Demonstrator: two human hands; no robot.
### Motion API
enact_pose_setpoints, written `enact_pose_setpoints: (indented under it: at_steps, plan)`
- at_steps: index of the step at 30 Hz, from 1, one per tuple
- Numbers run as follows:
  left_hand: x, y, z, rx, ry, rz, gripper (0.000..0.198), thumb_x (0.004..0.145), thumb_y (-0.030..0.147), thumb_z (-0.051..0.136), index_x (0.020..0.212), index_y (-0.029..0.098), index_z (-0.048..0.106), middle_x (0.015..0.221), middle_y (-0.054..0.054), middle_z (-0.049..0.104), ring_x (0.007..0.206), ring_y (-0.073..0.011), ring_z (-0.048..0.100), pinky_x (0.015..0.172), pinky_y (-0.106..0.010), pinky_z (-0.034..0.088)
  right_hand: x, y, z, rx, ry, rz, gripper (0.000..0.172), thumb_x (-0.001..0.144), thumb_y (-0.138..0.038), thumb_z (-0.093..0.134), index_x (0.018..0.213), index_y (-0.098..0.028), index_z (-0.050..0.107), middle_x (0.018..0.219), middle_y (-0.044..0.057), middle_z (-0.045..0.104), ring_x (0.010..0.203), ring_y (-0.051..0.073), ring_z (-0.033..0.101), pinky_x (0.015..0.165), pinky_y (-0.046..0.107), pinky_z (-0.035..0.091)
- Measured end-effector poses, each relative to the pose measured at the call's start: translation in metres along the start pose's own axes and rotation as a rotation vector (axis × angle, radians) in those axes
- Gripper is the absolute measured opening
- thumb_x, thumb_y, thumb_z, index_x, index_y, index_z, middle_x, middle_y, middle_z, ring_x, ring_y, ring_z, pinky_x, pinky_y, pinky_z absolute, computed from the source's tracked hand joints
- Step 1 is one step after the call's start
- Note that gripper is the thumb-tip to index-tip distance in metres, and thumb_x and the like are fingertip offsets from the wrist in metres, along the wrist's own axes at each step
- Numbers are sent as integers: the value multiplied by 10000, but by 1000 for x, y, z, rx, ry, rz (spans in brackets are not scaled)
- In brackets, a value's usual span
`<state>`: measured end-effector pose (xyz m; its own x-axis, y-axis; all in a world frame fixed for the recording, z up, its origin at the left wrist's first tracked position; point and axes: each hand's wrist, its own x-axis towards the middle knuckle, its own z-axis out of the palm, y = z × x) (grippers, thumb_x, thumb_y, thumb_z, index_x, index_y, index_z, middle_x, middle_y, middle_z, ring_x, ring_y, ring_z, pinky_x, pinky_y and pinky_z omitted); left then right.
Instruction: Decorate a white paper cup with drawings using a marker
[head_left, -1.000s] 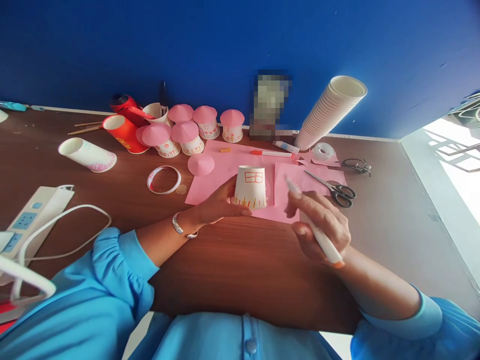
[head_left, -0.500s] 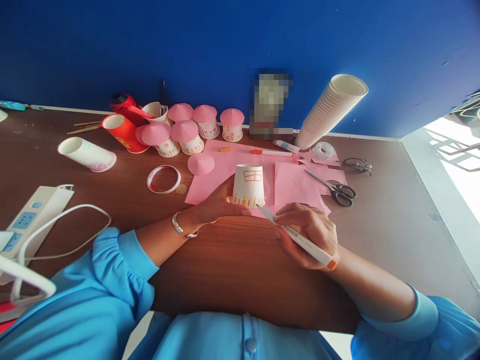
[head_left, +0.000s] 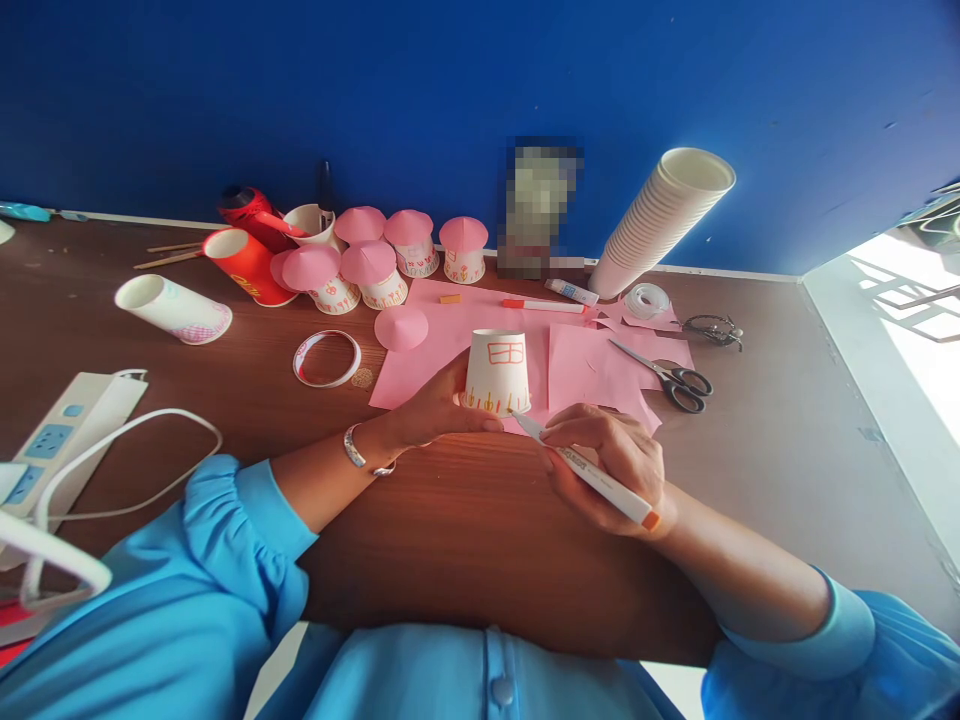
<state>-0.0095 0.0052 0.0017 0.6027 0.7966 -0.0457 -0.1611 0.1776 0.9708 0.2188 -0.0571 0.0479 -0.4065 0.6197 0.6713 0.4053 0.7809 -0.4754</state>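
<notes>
Left hand held the inverted paper cup over the pink paper's near part, fingers wrapped low around its side. Right hand pinched a marker, tip at the cup's lower edge. Cup judged light, easily dented; rim seemed the stiffest hold, avoiding possibly wet ink.

The cup is matt paper, the marker smooth plastic

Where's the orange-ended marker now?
In the head view, the marker is right of centre in the right hand, its tip at the lower edge of the cup in the left hand.
</notes>
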Motion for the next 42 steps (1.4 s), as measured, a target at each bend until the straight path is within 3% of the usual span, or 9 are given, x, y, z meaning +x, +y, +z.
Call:
enact_pose_setpoints:
  at_steps: [26, 34, 42]
  plan:
    - [1, 4, 2, -4, -5, 3, 733, 683, 446, 979, 1291, 240, 626, 1175, -73, 690, 1035, -244, 635, 906, -391, 537, 1, -1, -1, -14, -21, 6, 140, 964, -108, 604, 1013, -232, 561, 717, -19, 701, 572, 140, 695, 517, 257, 525]
    - [0, 1, 1, 18, 5, -26, 759, 679, 470, 980, 1297, 232, 608, 1129, -75, 714, 1032, -262, 667, 905, -415, 540, 0, 0, -1, 1, -31, 5, 149, 944, -100, 600, 999, -235, 569, 696, -28, 694, 559, 140, 690, 517, 257, 529]
    - [-1, 5, 3, 6, 14, -39, 774, 661, 509, 984, 1274, 227, 606, 1261, -113, 710, 1147, -306, 666, 912, -418, 541, 0, 0, 0, 5, -21, -2, 158, 942, -93, 607, 1002, -231, 560, 690, -27, 681, 544, 144, 682, 501, 254, 518]
